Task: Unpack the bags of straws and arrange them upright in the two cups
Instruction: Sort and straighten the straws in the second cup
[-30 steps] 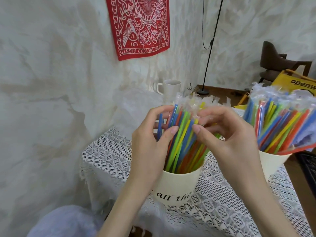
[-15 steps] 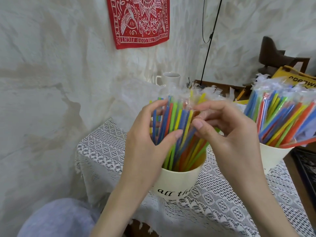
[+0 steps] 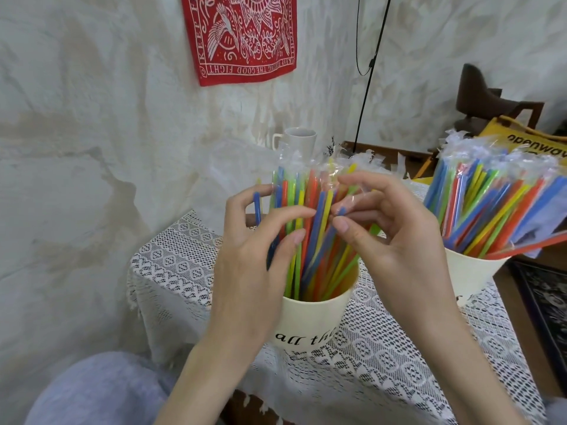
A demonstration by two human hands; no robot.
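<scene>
Left grip curls round straws | right grip pinches their clear wrapping | straws upright in cream cup below both grips | second cup right, on desk

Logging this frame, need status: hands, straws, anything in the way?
Left hand grips straws in near cup. Right hand pinches one straw's top. Second cup full, straws still wrapped. Nothing in the way.

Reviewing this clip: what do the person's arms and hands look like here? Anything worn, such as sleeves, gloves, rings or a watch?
Both are bare. The left hand and right hand show no gloves and no rings on the visible fingers. Both forearms are uncovered to the frame's bottom edge, with no sleeve, watch or bracelet in view. Fingernails look short and unpainted.
</scene>
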